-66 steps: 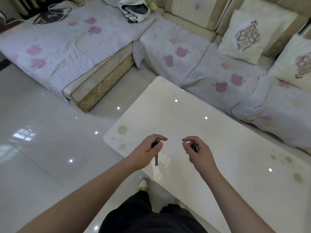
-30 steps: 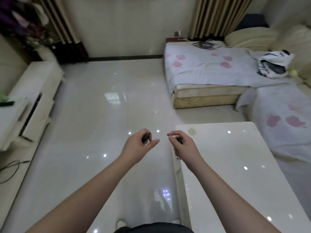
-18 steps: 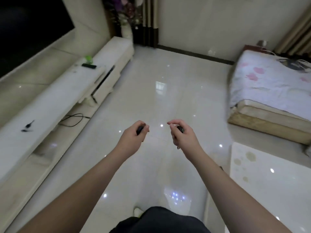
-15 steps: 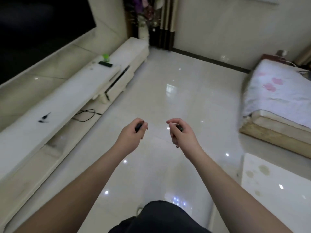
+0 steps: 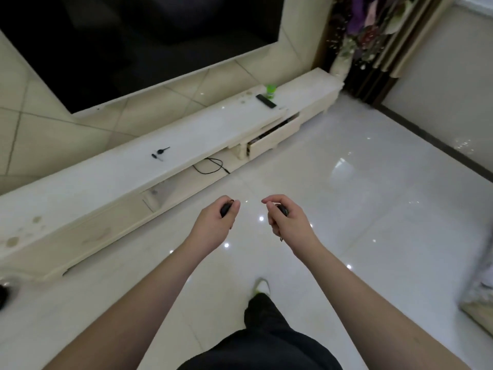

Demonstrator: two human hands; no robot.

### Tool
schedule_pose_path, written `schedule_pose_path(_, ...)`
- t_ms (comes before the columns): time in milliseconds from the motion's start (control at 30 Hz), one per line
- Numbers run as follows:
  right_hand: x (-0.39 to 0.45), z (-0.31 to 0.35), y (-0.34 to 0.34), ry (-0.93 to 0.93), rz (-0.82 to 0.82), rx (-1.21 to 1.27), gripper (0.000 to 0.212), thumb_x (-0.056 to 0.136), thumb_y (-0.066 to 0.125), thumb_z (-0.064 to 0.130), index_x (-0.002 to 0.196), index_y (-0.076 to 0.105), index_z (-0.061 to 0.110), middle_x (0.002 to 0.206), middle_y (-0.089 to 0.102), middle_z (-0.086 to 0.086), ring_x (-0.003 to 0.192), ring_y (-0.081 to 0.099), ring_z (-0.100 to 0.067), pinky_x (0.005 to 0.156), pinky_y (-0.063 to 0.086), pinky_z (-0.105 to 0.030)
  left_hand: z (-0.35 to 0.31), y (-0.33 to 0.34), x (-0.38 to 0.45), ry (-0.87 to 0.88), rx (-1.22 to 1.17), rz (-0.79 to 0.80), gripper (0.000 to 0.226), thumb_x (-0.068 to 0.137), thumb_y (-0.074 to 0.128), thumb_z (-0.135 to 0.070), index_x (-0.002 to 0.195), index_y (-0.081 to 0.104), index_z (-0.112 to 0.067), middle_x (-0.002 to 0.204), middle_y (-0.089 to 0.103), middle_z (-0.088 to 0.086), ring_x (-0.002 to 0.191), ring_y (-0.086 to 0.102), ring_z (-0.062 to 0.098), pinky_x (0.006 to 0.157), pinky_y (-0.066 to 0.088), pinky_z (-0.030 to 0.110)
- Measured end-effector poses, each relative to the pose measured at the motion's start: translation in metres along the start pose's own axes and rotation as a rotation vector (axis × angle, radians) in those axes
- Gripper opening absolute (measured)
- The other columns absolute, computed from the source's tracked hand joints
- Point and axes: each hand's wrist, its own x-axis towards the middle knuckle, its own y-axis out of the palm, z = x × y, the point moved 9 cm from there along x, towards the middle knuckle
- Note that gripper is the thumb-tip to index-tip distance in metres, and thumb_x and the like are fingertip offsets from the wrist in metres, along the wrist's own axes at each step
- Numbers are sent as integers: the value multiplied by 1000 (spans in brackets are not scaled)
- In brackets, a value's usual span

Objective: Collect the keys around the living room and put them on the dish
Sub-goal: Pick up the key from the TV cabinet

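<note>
My left hand [image 5: 214, 222] is closed on a key with a black head [image 5: 225, 209]; its blade is hidden in the fist. My right hand [image 5: 286, 222] grips a second black-headed key [image 5: 282, 209], and a metal tip pokes out below the palm. Both hands hover over the glossy floor in front of me. Two more dark keys [image 5: 160, 153] lie close together on the long white TV cabinet [image 5: 106, 180], ahead and to the left of my hands. No dish is in view.
A black remote [image 5: 266, 101] and a green bottle [image 5: 270, 91] sit further right on the cabinet, above a half-open drawer [image 5: 272, 136]. A black cable [image 5: 210, 166] loops on the floor beneath. A big dark TV [image 5: 133, 41] hangs above; a flower vase [image 5: 342, 66] stands in the corner.
My view has swung left from the sofa and coffee table to the TV cabinet, which is now closer. Both hands keep their keys, held in the same pose.
</note>
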Motion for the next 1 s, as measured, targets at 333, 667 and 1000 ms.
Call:
schedule_pose_path(333,147,37,64,-39,269,-54,15,93,52,33,94,67,32,61,52,9,46,42,-5,42,34,-16,14,-70,80,-163,92,-222,32,91,43,-55,68,46,-32,51,52,-14,44,43,3,42,35,12)
schedule_pose_path(667,219,38,174,39,485,-13,16,97,53,23,100,69,22,61,52,5,46,38,-7,43,32,-20,66,-154,104,-292,27,-356,32,94,45,-47,70,48,-26,56,51,-8,48,43,8,54,40,27)
schedule_pose_path(1000,326,49,312,76,522,-94,16,97,54,22,97,70,22,63,50,3,46,40,-4,44,32,-19,151,-287,184,-335,-120,-440,32,97,44,-42,78,50,-17,58,50,-4,51,41,12,54,38,27)
